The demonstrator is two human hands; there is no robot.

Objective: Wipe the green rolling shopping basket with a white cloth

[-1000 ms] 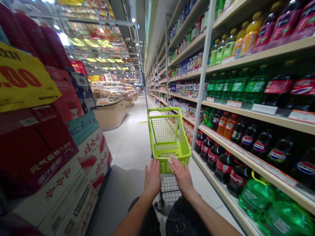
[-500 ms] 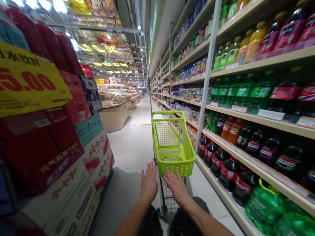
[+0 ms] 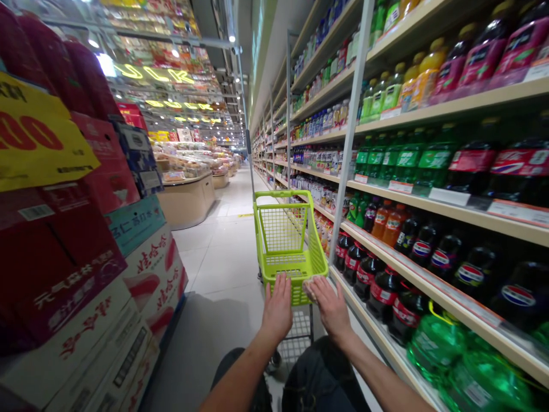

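A lime-green shopping cart (image 3: 285, 260) stands in front of my knees in the head view, and its basket has nothing in it. My left hand (image 3: 278, 306) is stretched out with straight fingers, its tips over the basket's near rim. Beside it, my right hand (image 3: 332, 303) is at the basket's near right corner. Under its fingers shows a small crumpled pale piece, which looks like a tissue (image 3: 309, 289), held against the rim. Part of the tissue is hidden by the fingers.
Shelves of drinks bottles (image 3: 386, 274) run along the right, close to the cart. Stacked drink cartons (image 3: 141, 257) with a yellow price sign (image 3: 43, 137) stand on the left. A tiled aisle (image 3: 223, 240) leads forward past a rounded display counter (image 3: 189, 200).
Both hands have moved forward and slightly right, up to the basket's near rim. The pale tissue now shows under my right fingers. The view has shifted slightly, so the cart appears further left.
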